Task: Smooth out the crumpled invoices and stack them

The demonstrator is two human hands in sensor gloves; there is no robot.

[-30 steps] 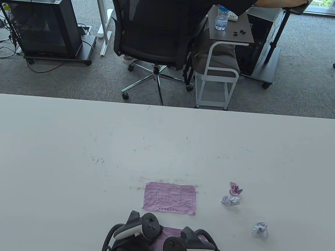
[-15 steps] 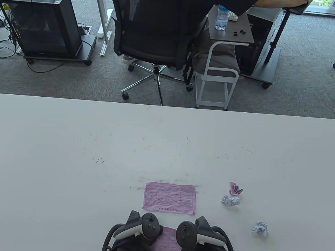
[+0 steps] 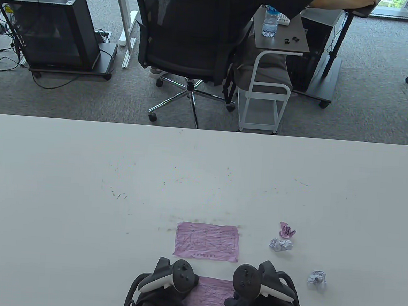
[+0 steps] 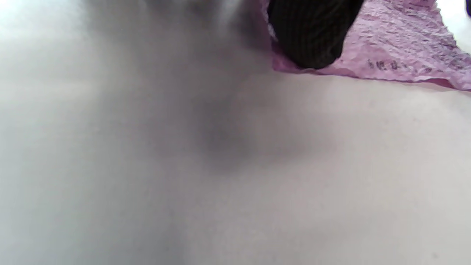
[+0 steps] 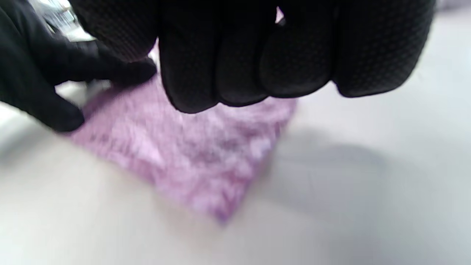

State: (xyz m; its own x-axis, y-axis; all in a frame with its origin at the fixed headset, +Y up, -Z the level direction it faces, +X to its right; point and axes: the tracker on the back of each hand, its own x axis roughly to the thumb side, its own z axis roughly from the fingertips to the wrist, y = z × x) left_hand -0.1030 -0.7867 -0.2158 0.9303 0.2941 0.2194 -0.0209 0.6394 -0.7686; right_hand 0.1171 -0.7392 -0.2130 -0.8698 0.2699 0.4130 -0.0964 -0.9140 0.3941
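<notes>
A creased pink invoice (image 3: 212, 296) lies at the table's near edge between my hands. My left hand (image 3: 164, 294) rests on its left end; in the left wrist view one gloved fingertip (image 4: 312, 36) presses the paper's corner (image 4: 397, 55). My right hand (image 3: 257, 298) lies on its right end; in the right wrist view the fingers (image 5: 254, 55) hang side by side over the paper (image 5: 191, 158), which is blurred. A flattened pink invoice (image 3: 206, 241) lies just beyond. A pink ball (image 3: 286, 230) and two whitish balls (image 3: 280, 244) (image 3: 316, 279) sit to the right.
The white table (image 3: 83, 186) carries faint scuff marks in the middle. Beyond its far edge stand an office chair (image 3: 191, 36), a small white cart (image 3: 264, 94) and a black cabinet (image 3: 48, 27).
My right hand has slid to the right along the near invoice, baring more of the pink sheet. My left hand has stayed in place.
</notes>
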